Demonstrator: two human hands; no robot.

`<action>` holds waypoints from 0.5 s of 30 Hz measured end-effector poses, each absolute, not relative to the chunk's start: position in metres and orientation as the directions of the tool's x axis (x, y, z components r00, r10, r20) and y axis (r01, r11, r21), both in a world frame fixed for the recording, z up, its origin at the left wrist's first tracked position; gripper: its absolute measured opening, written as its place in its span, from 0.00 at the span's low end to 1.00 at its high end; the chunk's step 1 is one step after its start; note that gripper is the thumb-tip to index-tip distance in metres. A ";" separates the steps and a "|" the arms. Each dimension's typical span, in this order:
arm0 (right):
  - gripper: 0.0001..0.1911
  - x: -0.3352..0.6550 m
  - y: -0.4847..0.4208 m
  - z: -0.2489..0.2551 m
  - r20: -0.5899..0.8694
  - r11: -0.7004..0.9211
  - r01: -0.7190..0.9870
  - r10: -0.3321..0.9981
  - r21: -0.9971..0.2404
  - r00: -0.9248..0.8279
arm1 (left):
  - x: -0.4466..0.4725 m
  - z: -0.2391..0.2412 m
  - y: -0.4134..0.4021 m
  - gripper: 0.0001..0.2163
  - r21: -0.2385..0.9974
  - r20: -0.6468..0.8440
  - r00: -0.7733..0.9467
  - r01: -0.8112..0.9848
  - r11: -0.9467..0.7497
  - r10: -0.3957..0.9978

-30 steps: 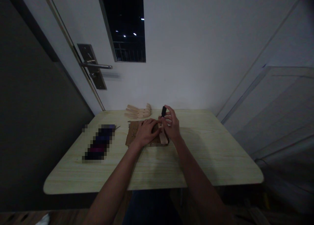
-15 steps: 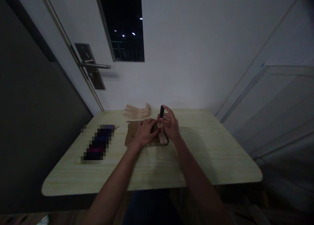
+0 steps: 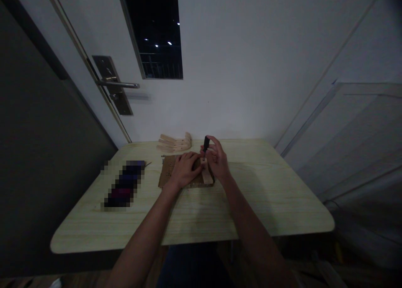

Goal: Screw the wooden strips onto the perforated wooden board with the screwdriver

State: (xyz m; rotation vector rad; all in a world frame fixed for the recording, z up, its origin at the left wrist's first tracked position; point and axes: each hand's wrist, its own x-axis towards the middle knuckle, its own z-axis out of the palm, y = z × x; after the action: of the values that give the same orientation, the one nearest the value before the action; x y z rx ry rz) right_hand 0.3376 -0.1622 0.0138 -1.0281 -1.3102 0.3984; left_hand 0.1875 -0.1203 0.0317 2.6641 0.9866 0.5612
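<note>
While both hands [image 3: 184,170] [image 3: 220,164] keep their places, more screwdriver [image 3: 206,144] shows.

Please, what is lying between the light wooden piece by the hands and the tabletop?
A brown board lies between the wooden piece and the tabletop, as the head view shows.

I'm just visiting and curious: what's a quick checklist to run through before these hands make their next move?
1. Right hand gripping the black-handled tool: ok.
2. Wooden block resting on the brown board: ok.
3. Left hand spread on the board, thumb by the block: ok.
4. Tool's tip properly seated in the wood: cannot tell, too small.
5. Other wooden pieces apart from both hands: ok, behind the board.
</note>
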 end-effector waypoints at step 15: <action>0.29 0.334 -0.160 0.011 0.592 0.487 0.346 0.723 -0.802 0.355 | 0.187 0.030 -0.120 0.17 0.349 0.283 0.694 0.569 -0.745 0.662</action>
State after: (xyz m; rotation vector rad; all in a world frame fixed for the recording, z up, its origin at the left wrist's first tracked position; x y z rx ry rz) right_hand 0.3336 -0.1600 0.0109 -1.0983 -1.2422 0.3205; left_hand 0.1874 -0.1203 0.0295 2.6707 0.9866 0.5812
